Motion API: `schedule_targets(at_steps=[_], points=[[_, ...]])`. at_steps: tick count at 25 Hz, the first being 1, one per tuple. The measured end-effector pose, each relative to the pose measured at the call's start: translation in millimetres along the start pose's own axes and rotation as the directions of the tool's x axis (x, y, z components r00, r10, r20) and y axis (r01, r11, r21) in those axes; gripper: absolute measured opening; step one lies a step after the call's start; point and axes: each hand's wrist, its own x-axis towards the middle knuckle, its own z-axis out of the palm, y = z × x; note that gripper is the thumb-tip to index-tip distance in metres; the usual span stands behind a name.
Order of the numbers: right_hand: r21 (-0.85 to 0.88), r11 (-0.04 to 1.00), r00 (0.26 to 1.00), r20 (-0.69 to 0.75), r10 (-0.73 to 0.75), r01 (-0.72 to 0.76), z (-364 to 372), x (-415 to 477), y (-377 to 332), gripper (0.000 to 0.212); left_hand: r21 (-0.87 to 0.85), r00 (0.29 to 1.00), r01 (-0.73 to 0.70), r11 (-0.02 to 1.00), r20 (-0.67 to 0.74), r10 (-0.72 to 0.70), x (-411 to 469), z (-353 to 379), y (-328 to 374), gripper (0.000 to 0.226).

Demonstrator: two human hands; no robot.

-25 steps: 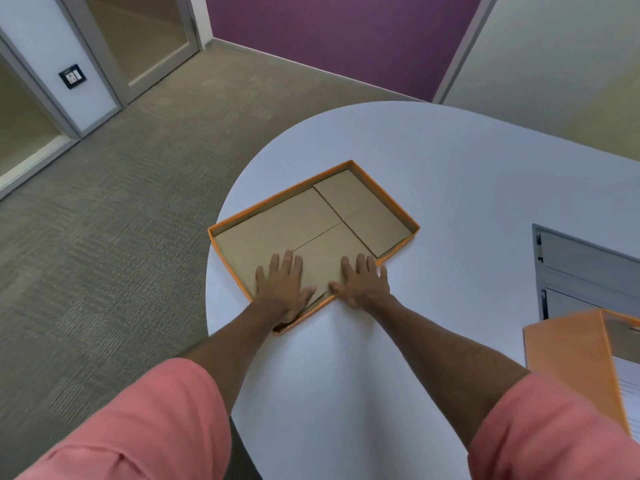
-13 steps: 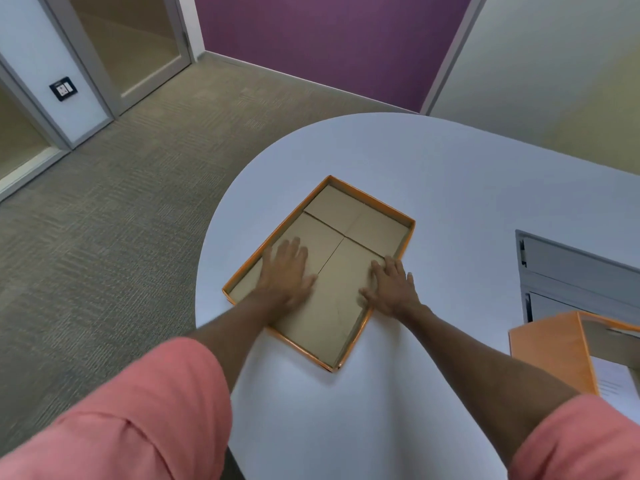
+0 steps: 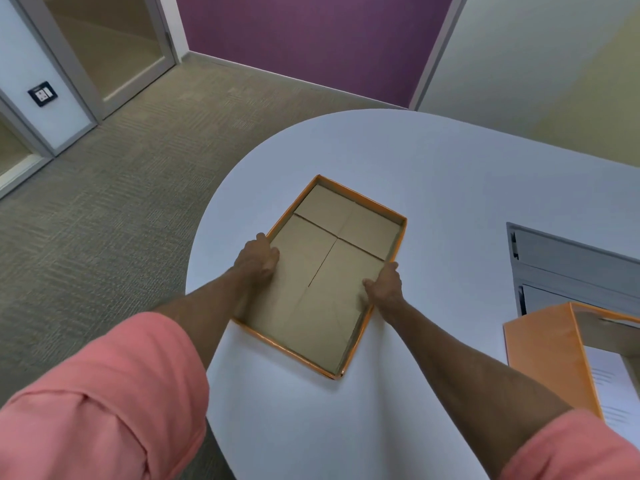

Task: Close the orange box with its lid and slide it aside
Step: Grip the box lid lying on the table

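lid [image 3: 323, 285]: orange, shallow, inside up on white table [image 3: 450, 188] | left hand [image 3: 256, 259]: gripping lid's left rim | right hand [image 3: 386, 285]: gripping right rim | orange box [image 3: 547, 355]: open, near right edge, apart from lid

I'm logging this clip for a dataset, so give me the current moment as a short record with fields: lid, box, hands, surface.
lid: shallow orange tray, open side up, brown inside, flat on the table
box: orange box, at the right edge, uncovered, paper inside
left hand: grips the lid's left wall
right hand: grips the lid's right wall
surface: white rounded table
stage: box not yet closed
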Motion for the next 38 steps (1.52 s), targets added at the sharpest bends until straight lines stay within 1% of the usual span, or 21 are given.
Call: schedule_targets(at_steps=[1,3,4,6,10,14,16,19,24,27,29,31,34,38], points=[[0.088,0.994,0.997,-0.023,0.069,-0.067,-3.3,1.1,2.4,0.062,-0.025,1.0,0.026,0.999,-0.007,-0.026,-2.5,-0.2,3.2,0.035],[0.228,0.965,0.986,-0.068,0.151,-0.132,-10.2,1.1,10.3,0.024,-0.063,0.997,0.072,0.995,-0.021,-0.074,-8.6,-1.3,8.4,0.029],[0.27,0.956,0.986,-0.083,0.145,-0.118,-13.9,1.1,14.6,0.019,-0.085,0.995,0.085,0.993,-0.036,-0.089,-12.0,-2.5,10.7,0.027],[0.34,0.937,0.988,-0.095,0.122,-0.083,-26.5,-5.6,18.7,0.022,-0.16,0.993,0.078,0.984,-0.072,-0.091,-18.8,-7.1,16.2,0.025],[0.475,0.88,0.991,-0.127,0.052,0.015,-63.4,-18.4,21.5,0.037,-0.306,0.989,0.008,0.952,-0.14,-0.054,-38.0,-17.7,39.6,0.012],[0.573,0.81,0.988,-0.151,-0.047,0.125,-118.5,-28.7,26.5,0.046,-0.447,0.981,-0.042,0.893,-0.188,-0.048,-66.4,-20.2,78.5,0.014],[0.592,0.783,0.978,-0.179,-0.104,0.192,-155.7,-36.7,32.8,0.051,-0.526,0.983,-0.062,0.848,-0.18,-0.04,-83.6,-17.5,100.3,0.015],[0.591,0.763,0.962,-0.221,-0.159,0.262,-212.0,-45.1,48.7,0.059,-0.585,0.991,-0.089,0.806,-0.129,0.016,-110.7,-5.7,135.2,0.021],[0.625,0.723,0.953,-0.249,-0.173,0.294,-301.0,-64.4,93.4,0.068,-0.593,0.984,-0.178,0.785,-0.13,0.126,-165.2,32.0,203.1,0.031],[0.63,0.724,0.957,-0.236,-0.167,0.281,-345.6,-76.1,134.2,0.077,-0.561,0.966,-0.26,0.786,-0.16,0.206,-199.4,53.3,241.9,0.031],[0.62,0.732,0.956,-0.248,-0.158,0.281,-368.7,-81.0,165.7,0.073,-0.539,0.947,-0.32,0.779,-0.172,0.27,-222.3,65.4,266.6,0.028],[0.596,0.744,0.948,-0.269,-0.169,0.302,-389.1,-85.6,198.1,0.063,-0.513,0.922,-0.385,0.767,-0.187,0.338,-245.4,75.5,292.3,0.024],[0.6,0.744,0.951,-0.258,-0.169,0.295,-407.0,-91.3,237.3,0.056,-0.437,0.871,-0.492,0.753,-0.242,0.428,-273.4,79.5,328.5,0.022],[0.636,0.745,0.975,-0.202,-0.092,0.202,-411.7,-92.3,268.8,0.054,-0.381,0.831,-0.551,0.743,-0.328,0.448,-307.5,74.4,370.8,0.025]])
